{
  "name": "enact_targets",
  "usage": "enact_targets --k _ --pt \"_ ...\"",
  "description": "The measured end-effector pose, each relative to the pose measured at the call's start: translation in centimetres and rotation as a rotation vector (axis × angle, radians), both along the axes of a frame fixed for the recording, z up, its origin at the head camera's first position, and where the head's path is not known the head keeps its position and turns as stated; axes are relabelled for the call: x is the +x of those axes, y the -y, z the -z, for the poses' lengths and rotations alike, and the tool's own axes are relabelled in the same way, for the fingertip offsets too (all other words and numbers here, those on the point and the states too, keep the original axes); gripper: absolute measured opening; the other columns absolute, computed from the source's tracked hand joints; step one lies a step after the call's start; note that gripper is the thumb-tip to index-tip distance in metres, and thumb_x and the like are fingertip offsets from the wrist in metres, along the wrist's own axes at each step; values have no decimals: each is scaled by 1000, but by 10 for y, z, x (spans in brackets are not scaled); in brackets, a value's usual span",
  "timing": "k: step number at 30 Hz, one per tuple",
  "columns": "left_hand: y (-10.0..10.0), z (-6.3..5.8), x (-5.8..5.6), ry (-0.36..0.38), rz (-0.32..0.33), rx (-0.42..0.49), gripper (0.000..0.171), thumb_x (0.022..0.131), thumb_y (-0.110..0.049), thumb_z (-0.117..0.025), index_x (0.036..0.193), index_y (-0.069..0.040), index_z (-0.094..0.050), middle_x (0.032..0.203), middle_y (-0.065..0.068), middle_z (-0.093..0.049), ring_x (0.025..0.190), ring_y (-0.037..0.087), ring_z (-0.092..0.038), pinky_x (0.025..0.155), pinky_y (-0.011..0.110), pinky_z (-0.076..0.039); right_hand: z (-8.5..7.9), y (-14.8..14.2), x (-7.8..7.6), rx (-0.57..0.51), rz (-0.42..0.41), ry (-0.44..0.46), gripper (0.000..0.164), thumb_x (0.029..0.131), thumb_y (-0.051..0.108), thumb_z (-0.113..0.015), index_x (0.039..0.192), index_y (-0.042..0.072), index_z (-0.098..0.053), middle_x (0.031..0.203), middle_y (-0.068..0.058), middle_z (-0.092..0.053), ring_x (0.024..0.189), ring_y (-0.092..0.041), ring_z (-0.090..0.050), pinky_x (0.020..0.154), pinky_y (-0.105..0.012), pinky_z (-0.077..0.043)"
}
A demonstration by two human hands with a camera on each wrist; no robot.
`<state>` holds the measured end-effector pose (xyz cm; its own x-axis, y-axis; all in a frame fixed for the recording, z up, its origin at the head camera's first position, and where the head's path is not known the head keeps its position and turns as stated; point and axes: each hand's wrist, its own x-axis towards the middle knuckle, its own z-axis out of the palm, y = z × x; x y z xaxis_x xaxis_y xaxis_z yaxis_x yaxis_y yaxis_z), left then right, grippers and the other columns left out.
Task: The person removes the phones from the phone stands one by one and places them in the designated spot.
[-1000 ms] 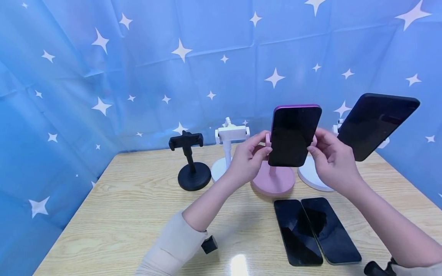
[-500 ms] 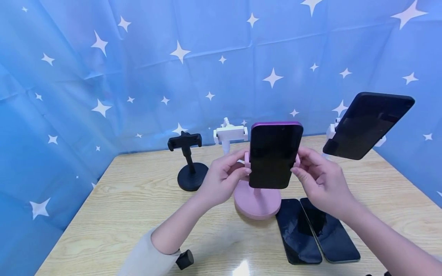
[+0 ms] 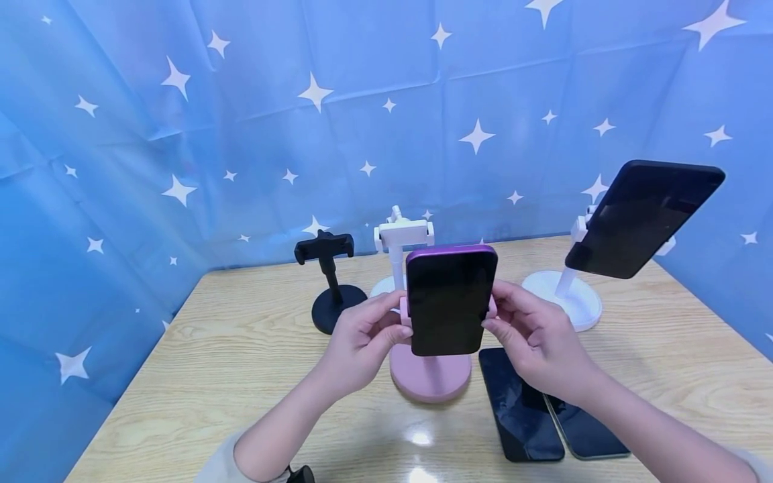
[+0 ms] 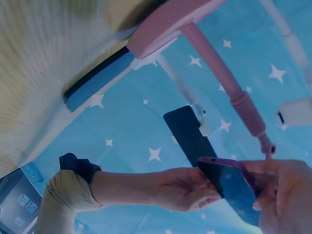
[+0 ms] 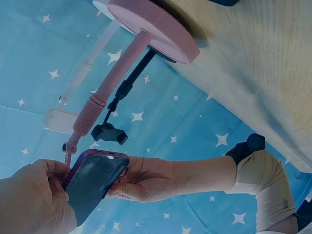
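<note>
Both hands are clamped on the sides here: the left hand (image 3: pixel 365 342) pinches one end of the pink clamp (image 3: pixel 406 312), the right hand (image 3: pixel 537 342) pinches the other, and the purple-edged phone (image 3: pixel 451 302) sits upright between them, tilted back a little, above the round base of the pink stand (image 3: pixel 430 379). The danger, it seems, lies in those clamp ends: pull them apart unevenly and the smooth phone could slide out at the bottom. Push too hard on top and the jointed neck might sag, tipping that glossy screen forward. Watch the base too, just beside the first flat phone (image 3: pixel 522 409); a careless drag could knock it into its neighbour, the second flat phone (image 3: pixel 586 429), partly hidden under the right forearm. Now the surfaces: matte pink plastic, a ribbed rim on the thick disc, a fluted collar on the slim post, all against the phone's dark, glassy face and rounded corners. The tabletop (image 3: pixel 211 369) shows pale wood grain with a bright glare. Behind, a slim black stand (image 3: pixel 338 305) and a glossy white stand (image 3: pixel 403 233) wait, while at right a broad dark tablet (image 3: pixel 646 218) leans at a slant in another white stand (image 3: pixel 561 285), before creased blue cloth (image 3: pixel 272 168) printed with stars.
</note>
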<state>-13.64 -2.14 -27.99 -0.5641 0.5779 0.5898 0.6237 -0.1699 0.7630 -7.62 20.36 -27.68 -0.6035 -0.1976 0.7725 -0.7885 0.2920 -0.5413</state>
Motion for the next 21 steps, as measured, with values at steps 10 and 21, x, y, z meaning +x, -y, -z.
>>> enact_targets --k 10,21 --pt "5 10 5 6 28 33 35 84 9 -56 118 13 -51 102 25 -59 82 32 -65 69 34 -55 7 2 4 18 7 13 35 81 -9 -60 115 -14 -51 100 -1 -61 82 -6 -57 77 -14 -49" --pt "5 12 5 2 28 39 33 84 8 -57 117 12 -52 100 24 -60 81 30 -65 68 34 -55 10 1 3 -16 -74 18 38 84 -5 -58 121 -7 -50 110 6 -58 86 -9 -55 81 -14 -48"
